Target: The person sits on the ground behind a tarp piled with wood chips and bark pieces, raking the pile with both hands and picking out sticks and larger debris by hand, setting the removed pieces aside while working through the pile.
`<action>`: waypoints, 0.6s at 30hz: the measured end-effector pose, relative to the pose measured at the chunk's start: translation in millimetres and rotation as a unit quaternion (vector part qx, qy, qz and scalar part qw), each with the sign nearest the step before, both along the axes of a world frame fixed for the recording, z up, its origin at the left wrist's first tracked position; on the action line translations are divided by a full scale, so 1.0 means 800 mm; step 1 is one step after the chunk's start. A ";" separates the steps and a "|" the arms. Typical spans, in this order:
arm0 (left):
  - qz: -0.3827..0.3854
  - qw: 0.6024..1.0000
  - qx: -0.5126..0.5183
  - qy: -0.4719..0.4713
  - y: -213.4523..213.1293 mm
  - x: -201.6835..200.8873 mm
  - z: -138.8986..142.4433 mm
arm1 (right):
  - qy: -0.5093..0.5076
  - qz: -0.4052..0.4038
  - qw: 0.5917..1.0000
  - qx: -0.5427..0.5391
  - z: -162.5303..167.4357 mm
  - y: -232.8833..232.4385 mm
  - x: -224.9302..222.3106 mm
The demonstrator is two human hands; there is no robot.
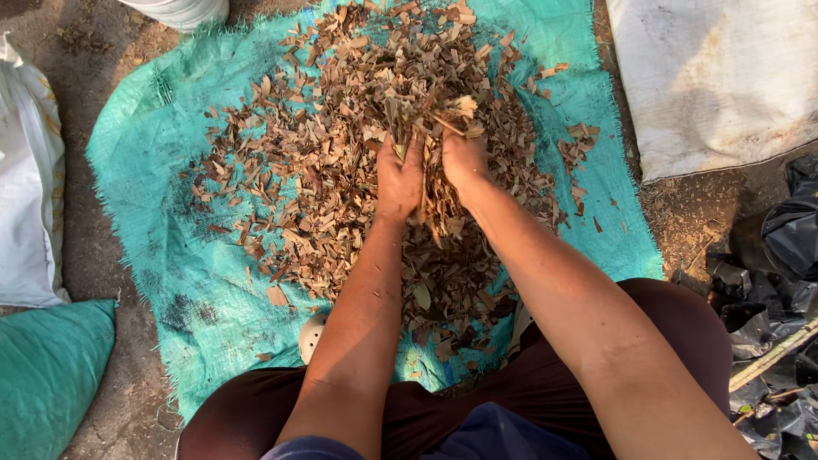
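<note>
Head view, looking straight down. Both forearms reach forward from the person's lap over a pile of dry leaf pieces point(341, 170) — brown, chopped, brittle-looking fragments heaped on a teal woven sheet point(170, 247) spread on bare earth. The left hand point(399, 181) and the right hand point(464, 162) are raised side by side above the middle of the pile, palms turned toward each other, fingers curled in around a shared clump of leaf pieces point(426, 115) pressed between them; both hands are thus closed on the clump, which spills over the fingertips and trails down between the wrists. The rest of the leaf matter lies scattered across the upper and central sheet, thinning toward its frayed edges, with a darker, denser patch just in front of the person's knees.

Surroundings: a white sack point(30, 187) lies along the left edge of the frame, and a teal filled sack point(47, 366) sits below it at the lower left corner. A white woven cloth point(716, 77) lies at upper right, just beside the sheet's right edge. Crumpled black plastic bags point(784, 255) are heaped at far right, well apart from the hands. The person's dark brown trousers point(528, 392) fill the lower frame — knees spread to either side of the pile's near edge
</note>
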State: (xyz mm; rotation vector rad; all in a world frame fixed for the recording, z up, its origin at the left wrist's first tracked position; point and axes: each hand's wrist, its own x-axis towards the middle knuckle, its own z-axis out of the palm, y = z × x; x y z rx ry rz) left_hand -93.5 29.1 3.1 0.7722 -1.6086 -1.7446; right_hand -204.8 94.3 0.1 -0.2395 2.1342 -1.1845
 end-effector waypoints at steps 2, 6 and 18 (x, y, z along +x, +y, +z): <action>-0.056 0.992 0.103 -0.054 -0.021 0.005 0.004 | 0.064 0.073 0.995 -0.004 0.022 0.004 -0.006; -0.194 0.979 -0.017 -0.057 -0.058 0.018 0.010 | 0.209 0.310 0.921 -0.114 0.094 0.018 -0.026; -0.212 0.915 -0.180 -0.291 -0.045 0.006 0.009 | 0.255 0.254 0.931 -0.061 0.076 0.011 -0.014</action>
